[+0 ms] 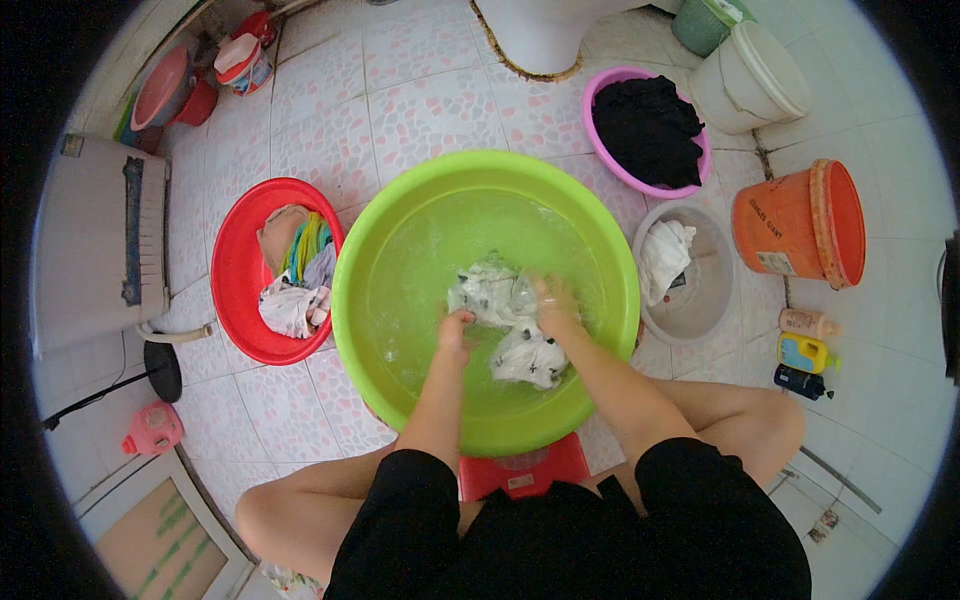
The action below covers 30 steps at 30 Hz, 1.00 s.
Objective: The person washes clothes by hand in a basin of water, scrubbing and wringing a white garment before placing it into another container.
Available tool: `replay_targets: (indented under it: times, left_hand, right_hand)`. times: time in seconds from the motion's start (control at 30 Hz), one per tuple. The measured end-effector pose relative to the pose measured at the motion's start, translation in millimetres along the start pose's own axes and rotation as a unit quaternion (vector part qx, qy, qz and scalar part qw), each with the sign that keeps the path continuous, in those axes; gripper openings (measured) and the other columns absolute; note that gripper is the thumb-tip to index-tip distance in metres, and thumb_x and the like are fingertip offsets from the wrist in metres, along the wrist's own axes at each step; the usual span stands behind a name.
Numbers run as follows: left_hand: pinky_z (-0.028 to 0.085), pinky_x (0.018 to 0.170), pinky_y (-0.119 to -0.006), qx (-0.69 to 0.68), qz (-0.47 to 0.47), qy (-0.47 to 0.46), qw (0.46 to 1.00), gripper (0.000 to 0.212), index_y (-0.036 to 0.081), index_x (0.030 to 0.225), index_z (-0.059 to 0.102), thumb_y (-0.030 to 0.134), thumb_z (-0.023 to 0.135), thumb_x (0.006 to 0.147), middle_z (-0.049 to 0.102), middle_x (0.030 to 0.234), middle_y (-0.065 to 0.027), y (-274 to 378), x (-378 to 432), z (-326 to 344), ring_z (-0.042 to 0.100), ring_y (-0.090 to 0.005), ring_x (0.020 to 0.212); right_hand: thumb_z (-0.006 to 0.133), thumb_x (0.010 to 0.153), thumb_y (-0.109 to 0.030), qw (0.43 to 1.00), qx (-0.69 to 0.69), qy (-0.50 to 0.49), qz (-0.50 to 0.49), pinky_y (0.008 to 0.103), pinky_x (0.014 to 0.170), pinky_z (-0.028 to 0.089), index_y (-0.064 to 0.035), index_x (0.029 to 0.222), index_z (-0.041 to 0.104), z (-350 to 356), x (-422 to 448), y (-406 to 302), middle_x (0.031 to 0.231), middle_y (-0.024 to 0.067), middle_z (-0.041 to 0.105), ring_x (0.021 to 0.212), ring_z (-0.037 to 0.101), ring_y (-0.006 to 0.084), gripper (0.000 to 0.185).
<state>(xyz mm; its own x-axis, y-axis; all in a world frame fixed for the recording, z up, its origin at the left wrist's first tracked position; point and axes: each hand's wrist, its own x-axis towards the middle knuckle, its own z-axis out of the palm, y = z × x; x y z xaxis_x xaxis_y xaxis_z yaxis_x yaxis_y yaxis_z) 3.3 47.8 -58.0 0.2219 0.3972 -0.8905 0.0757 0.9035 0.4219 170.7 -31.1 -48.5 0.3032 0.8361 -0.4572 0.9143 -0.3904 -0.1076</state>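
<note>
A white garment with dark printed motifs [529, 356] lies crumpled and wet in the water of a large lime-green plastic basin [367, 360]. My left hand [454, 334] is curled at the garment's left edge, thumb on top, and appears to grip the cloth. Over the right part of the same cloth is my right hand [556, 307], blurred by motion, with water splashing around its fingers. Whether those fingers hold the fabric or only press on it cannot be made out. The underside of the garment is hidden.
Left of the basin stands a red tub [232, 300] with mixed clothes. On the right are a pink basin [592, 127] of black cloth, a translucent basin [705, 292] with white cloth, an orange bucket [772, 217] and several bottles [802, 352]. A toilet base [532, 37] is ahead.
</note>
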Motion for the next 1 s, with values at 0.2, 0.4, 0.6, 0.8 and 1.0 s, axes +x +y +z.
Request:
replay_targets:
  times: [0.2, 0.4, 0.6, 0.8, 1.0]
  left_hand:
    - [0.033, 0.09, -0.053, -0.189, -0.009, -0.114, 0.975, 0.049, 0.014, 0.12, 0.044, 0.039, 0.045, 0.078, 0.049, 0.115, -0.01, 4, -4, 33, 0.043, -0.0294, 0.109]
    - [0.042, 0.083, -0.048, -0.304, 0.038, -0.171, 0.936, 0.058, 0.014, 0.126, 0.036, 0.052, 0.037, 0.082, 0.049, 0.115, -0.014, 22, -19, 43, 0.049, -0.0326, 0.101]
    - [0.047, 0.07, -0.042, -0.388, 0.076, -0.411, 0.821, 0.042, 0.022, 0.119, 0.047, 0.045, 0.044, 0.084, 0.05, 0.113, -0.0119, 42, -25, 41, 0.054, -0.0274, 0.087]
    - [0.044, 0.058, -0.03, -0.45, -0.081, -0.601, 0.656, 0.023, 0.012, 0.08, 0.054, 0.033, 0.047, 0.086, 0.056, 0.084, -0.0039, 55, -41, 42, 0.051, -0.017, 0.069]
    - [0.04, 0.045, -0.028, -0.392, 0.143, -0.376, 0.827, 0.029, 0.014, 0.063, 0.046, 0.031, 0.047, 0.086, 0.048, 0.056, -0.0006, 56, -86, 36, 0.048, -0.0142, 0.05]
  right_hand:
    - [0.061, 0.062, -0.003, 0.902, 0.39, 0.138, 0.124, 0.0384, 0.096, 0.031, -0.0122, 0.128, 0.032, 12, 15, -3, 0.123, 0.0187, 0.034, 0.114, 0.036, 0.0328, 0.073]
    - [0.06, 0.059, -0.003, 0.803, 0.593, 0.062, -0.012, 0.0333, 0.093, 0.033, -0.0085, 0.111, 0.045, -75, -55, -65, 0.106, 0.0124, 0.042, 0.106, 0.042, 0.0279, 0.054]
    - [0.063, 0.068, -0.019, 0.853, 0.482, 0.152, -0.131, 0.0372, 0.065, 0.045, -0.0069, 0.09, 0.048, -123, -102, -111, 0.092, 0.0123, 0.047, 0.076, 0.055, 0.0312, 0.029]
    - [0.057, 0.077, -0.024, 0.875, 0.379, 0.272, -0.133, 0.0364, 0.044, 0.042, -0.0059, 0.066, 0.049, -137, -96, -129, 0.066, 0.0112, 0.053, 0.051, 0.054, 0.0296, 0.023]
    - [0.051, 0.081, -0.027, 0.88, 0.33, 0.333, -0.078, 0.0378, 0.043, 0.04, -0.0055, 0.06, 0.052, -144, -86, -128, 0.056, 0.0125, 0.053, 0.049, 0.051, 0.0301, 0.03]
